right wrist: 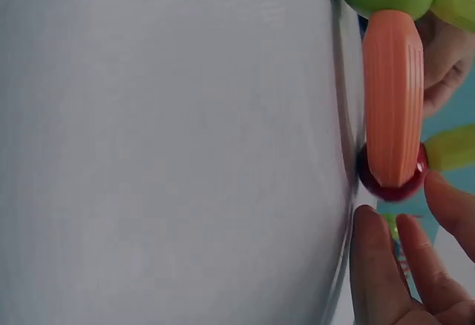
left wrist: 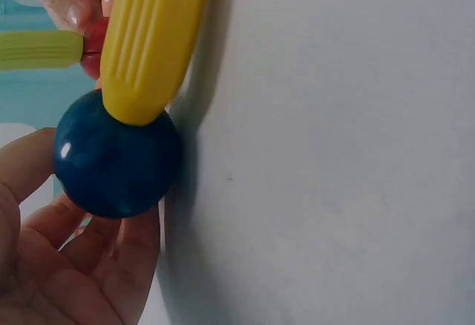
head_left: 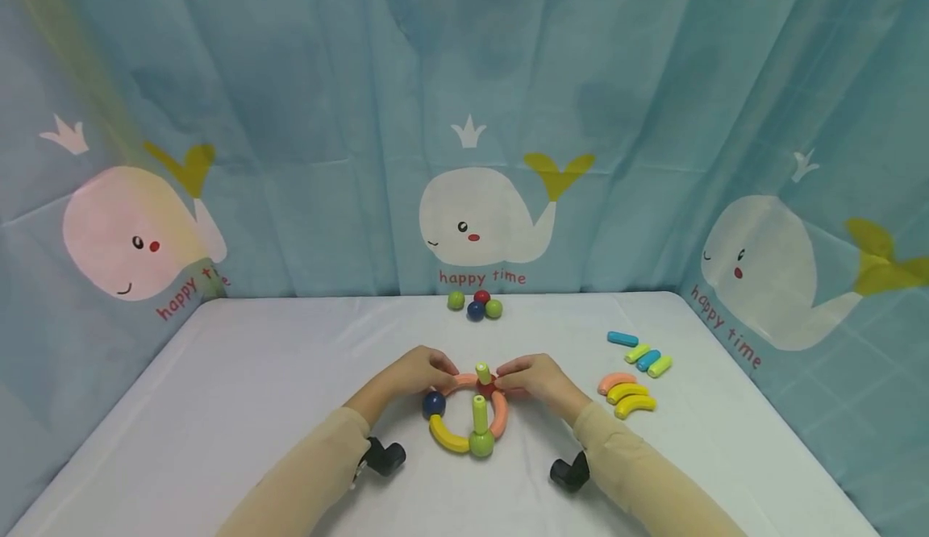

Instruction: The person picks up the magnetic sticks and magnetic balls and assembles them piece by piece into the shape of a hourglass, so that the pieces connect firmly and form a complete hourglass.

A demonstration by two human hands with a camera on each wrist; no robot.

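A ring of toy pieces lies on the table, made of balls joined by curved sticks. My left hand (head_left: 419, 374) pinches the far orange curved stick (head_left: 465, 380) near the blue ball (head_left: 434, 404); that ball hides its fingertips in the left wrist view. From the other side, my right hand (head_left: 539, 379) holds the red ball (right wrist: 387, 180) between thumb and fingers. A light-green rod (head_left: 482, 372) stands up from the red ball. Nearer me, another light-green rod (head_left: 480, 414) rises from the green ball (head_left: 481, 443), between a yellow curved stick (head_left: 448, 435) and an orange curved stick (head_left: 498, 414).
At the table's back edge sit several loose balls (head_left: 475, 310). To the right lie short blue and light-green rods (head_left: 648, 360), with a loose orange curved stick (head_left: 617, 381) and yellow curved sticks (head_left: 635, 405) in front. A whale-print curtain (head_left: 327, 198) encloses the white table (head_left: 276, 376).
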